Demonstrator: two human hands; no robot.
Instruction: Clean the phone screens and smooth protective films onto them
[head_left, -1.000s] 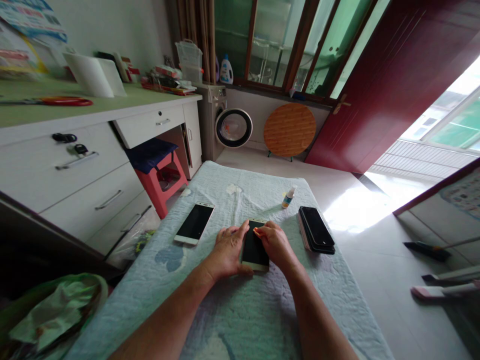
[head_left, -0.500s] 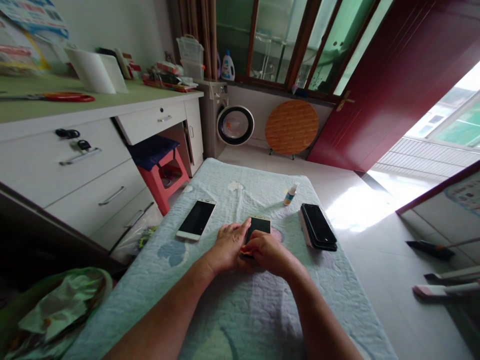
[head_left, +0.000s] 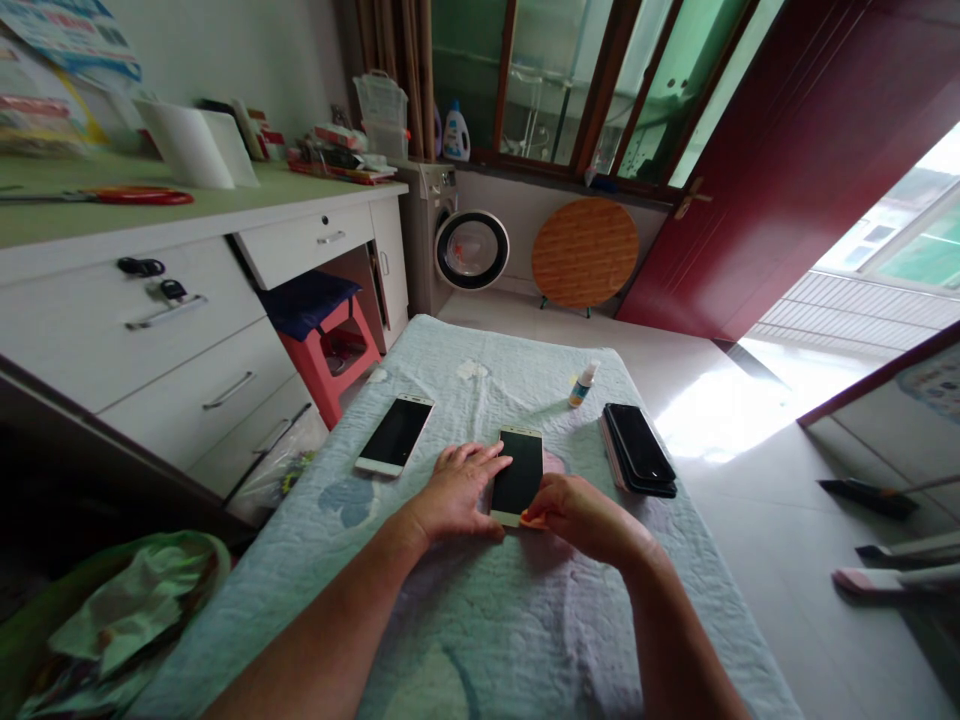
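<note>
A smartphone (head_left: 517, 480) with a dark screen and pale frame lies face up on the quilted cover. My left hand (head_left: 461, 492) rests at its left side, fingers stretched out, fingertips on the screen's left part and thumb by the lower left corner. Pinched in my right hand (head_left: 574, 512) is a small orange cloth (head_left: 531, 519), pressed at the phone's lower right corner; most of it is hidden by the fingers. A white smartphone (head_left: 395, 436) lies to the left. On the right are stacked black phones (head_left: 637, 447), with a small spray bottle (head_left: 583, 385) standing beyond.
The light blue quilted cover (head_left: 450, 350) drapes the table under my arms. Left stand a white drawer desk (head_left: 187, 330) and a red stool (head_left: 330, 350); a lined bin (head_left: 112, 620) sits lower left. A washing machine (head_left: 427, 200) and round wooden tabletop (head_left: 585, 252) are behind.
My right hand has moved right, from the phone's lower left to its lower right corner, with the orange cloth. My left hand's fingers have spread, and more of the screen shows.
</note>
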